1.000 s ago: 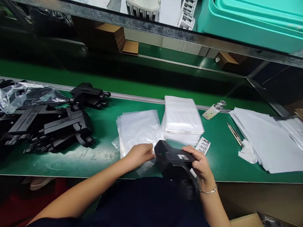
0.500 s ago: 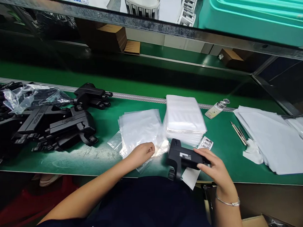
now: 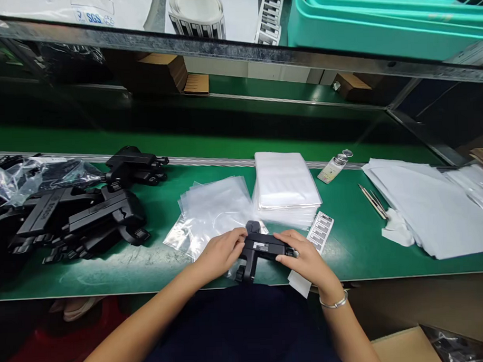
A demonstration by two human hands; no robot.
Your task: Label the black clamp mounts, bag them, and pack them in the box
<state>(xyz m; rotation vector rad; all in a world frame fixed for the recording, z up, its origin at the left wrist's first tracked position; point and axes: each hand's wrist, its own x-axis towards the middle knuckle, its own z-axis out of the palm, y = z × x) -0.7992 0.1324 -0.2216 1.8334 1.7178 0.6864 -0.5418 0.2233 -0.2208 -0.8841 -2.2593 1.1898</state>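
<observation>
At the far left, a pile of black plastic T-shaped parts [image 3: 104,220] runs out of the view, and a crumpled clear plastic bag [image 3: 69,174] lies over its back side. Between this pile and the front edge, a band of the smooth green table [image 3: 161,273] shows; to the right of the pile there is also some room for moving.

Next comes a loose fan of flat clear plastic bags [image 3: 216,205], its corners uneven. My left grip [image 3: 224,253] is in front of it, with bent fingers which touch the left end of one black plastic T-shaped part with a small white label [image 3: 259,248]. Whether they pinch it, I cannot tell. This part is near the front edge, before me, between my two grips. Behind it stands a thick stack of whitish plastic bags [image 3: 287,182].

My right grip [image 3: 303,255] is closed around the right end of the part, thumb in front and fingers behind. Just beside it lies a white label strip with black print [image 3: 321,231]. Farther right, green surface gives room until the thin pen-like tools [image 3: 372,200], the crumpled white tissue [image 3: 397,228] and the white paper sheets [image 3: 432,211], whose lowest corner is near the front edge.
</observation>
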